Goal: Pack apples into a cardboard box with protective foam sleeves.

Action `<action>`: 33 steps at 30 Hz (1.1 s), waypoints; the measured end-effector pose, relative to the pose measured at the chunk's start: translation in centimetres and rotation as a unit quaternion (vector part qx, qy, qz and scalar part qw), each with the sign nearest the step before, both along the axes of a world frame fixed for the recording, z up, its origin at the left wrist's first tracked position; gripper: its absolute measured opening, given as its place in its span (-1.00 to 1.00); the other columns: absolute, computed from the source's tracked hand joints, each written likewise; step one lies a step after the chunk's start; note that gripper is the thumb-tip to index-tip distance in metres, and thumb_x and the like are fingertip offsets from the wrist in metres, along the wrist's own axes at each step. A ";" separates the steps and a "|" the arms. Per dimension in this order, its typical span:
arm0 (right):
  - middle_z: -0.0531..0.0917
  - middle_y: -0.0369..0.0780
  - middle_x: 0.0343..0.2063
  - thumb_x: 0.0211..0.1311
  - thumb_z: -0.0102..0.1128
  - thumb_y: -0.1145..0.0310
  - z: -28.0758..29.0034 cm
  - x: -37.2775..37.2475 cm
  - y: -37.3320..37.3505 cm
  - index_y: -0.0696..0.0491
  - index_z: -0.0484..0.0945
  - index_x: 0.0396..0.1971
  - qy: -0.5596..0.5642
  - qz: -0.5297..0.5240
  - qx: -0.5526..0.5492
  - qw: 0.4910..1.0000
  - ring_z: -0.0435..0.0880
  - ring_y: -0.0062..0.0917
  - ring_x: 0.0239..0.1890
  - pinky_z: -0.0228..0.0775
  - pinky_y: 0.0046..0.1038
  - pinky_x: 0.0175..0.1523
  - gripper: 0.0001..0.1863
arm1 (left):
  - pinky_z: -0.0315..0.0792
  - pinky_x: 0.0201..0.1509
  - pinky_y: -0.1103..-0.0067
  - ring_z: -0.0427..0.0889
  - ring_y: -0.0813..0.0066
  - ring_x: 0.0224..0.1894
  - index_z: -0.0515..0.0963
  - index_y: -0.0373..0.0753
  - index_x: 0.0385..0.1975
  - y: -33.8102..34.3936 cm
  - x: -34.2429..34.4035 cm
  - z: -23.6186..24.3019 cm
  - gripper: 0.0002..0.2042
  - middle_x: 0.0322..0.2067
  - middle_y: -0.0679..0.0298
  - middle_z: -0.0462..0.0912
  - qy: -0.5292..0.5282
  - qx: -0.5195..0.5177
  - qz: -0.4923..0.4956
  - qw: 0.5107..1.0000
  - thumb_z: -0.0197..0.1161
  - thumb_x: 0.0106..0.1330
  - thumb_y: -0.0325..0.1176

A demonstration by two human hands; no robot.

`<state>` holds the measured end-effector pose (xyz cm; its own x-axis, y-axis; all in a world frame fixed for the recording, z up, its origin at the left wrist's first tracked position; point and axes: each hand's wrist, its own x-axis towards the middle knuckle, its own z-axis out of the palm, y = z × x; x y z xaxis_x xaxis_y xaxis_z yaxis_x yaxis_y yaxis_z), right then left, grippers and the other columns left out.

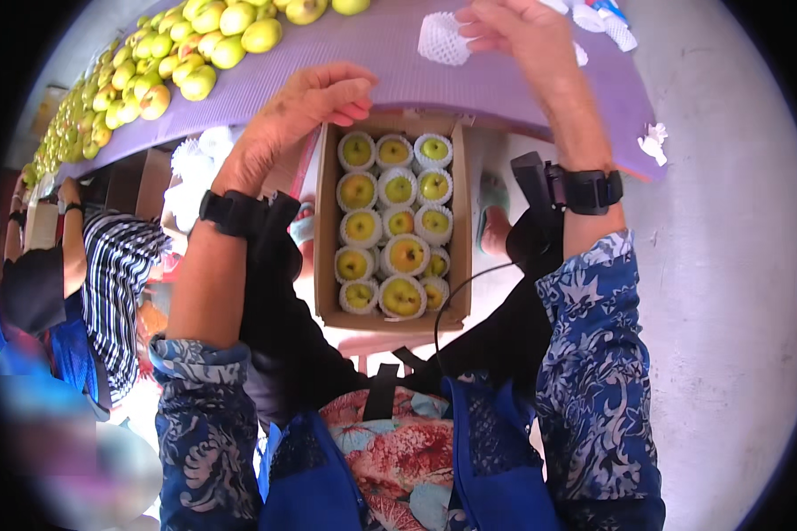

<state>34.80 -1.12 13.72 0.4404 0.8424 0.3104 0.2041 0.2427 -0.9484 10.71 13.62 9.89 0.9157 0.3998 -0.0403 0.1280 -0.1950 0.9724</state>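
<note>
My left hand (332, 97) hovers above the upper left of a cardboard box (326, 230), its fingers loosely bent and nothing visible in them. At the upper right, my right hand (509, 31) has its fingers apart, beside a white foam net sleeve (443, 44) on the purple padded table (576, 97). The box holds several rows of yellow-green apples (398, 188) in white foam nets, and some sit higher near its front end.
Loose apples (195, 81) are piled along the table's left side. White nets (190, 186) lie below that edge, and more (589, 18) at the top right. A co-worker's arm (71, 248) and striped clothing (119, 292) are at the left, beside cardboard boxes (150, 186).
</note>
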 end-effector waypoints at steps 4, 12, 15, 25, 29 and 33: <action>0.71 -0.19 -0.28 0.32 0.14 0.32 -1.1 -0.2 1.8 0.16 0.60 -0.08 -0.071 -0.041 -0.025 0.996 0.68 -0.58 -0.29 0.54 -0.57 -0.17 -0.72 | 0.49 -0.03 0.63 0.61 0.59 -0.21 0.54 -0.27 0.01 0.2 1.8 -1.5 -0.67 -0.28 0.31 0.65 0.028 -0.008 0.058 0.998 0.15 0.40 -0.18; 0.70 -0.23 -0.40 0.25 0.16 0.39 -2.1 0.4 1.7 0.18 0.63 -0.19 -0.058 -0.130 -0.018 0.990 0.65 -0.63 -0.37 0.49 -0.58 -0.28 -0.78 | 0.48 -0.16 0.65 0.59 0.64 -0.32 0.60 -0.28 -0.16 -2.2 1.9 -1.6 -0.77 -0.43 0.39 0.62 -0.040 -0.017 0.057 0.997 0.17 0.36 -0.27; 0.69 -0.26 -0.43 0.24 0.15 0.41 -3.0 0.5 1.4 0.17 0.63 -0.18 -0.066 -0.157 -0.020 0.985 0.64 -0.64 -0.38 0.49 -0.59 -0.28 -0.79 | 0.47 -0.22 0.66 0.56 0.67 -0.37 0.59 -0.27 -0.30 -3.8 1.8 -1.9 -0.80 -0.50 0.39 0.58 0.026 -0.033 -0.049 0.998 0.16 0.37 -0.27; 0.67 -0.26 -0.40 0.22 0.17 0.47 -4.4 -0.1 1.2 0.03 0.53 0.05 -0.265 -0.160 -0.098 0.946 0.59 -0.61 -0.39 0.47 -0.51 -0.24 -0.64 | 0.45 -0.25 0.28 0.61 -0.01 -0.30 0.54 -0.30 -0.16 -11.0 1.5 -6.5 -0.69 -0.42 -0.01 0.61 0.115 0.290 -0.373 0.874 0.21 0.26 -0.18; 0.58 -0.05 -0.11 0.15 0.18 0.48 -4.9 -0.1 1.9 0.02 0.43 0.13 -0.351 -0.131 -0.102 0.922 0.52 -0.27 -0.14 0.39 -0.35 0.02 -0.51 | 0.45 -0.25 0.31 0.62 0.05 -0.31 0.52 -0.32 -0.14 -9.2 2.1 -4.4 -0.69 -0.39 -0.04 0.61 0.072 0.268 -0.264 0.924 0.22 0.26 -0.22; 0.48 0.03 0.09 0.12 0.17 0.49 -5.4 0.0 2.2 0.06 0.37 0.16 -0.360 -0.111 -0.134 0.917 0.43 -0.03 0.14 0.30 -0.21 0.22 -0.46 | 0.47 -0.27 0.33 0.62 0.05 -0.37 0.54 -0.30 -0.24 -7.9 2.5 -1.9 -0.78 -0.45 -0.02 0.60 0.023 0.190 -0.168 0.967 0.21 0.26 -0.27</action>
<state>34.83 1.10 8.34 0.3732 0.8449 0.3832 0.8164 -0.1028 -0.5683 13.19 5.71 7.96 0.9972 0.0748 0.0074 0.0372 -0.5757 0.8168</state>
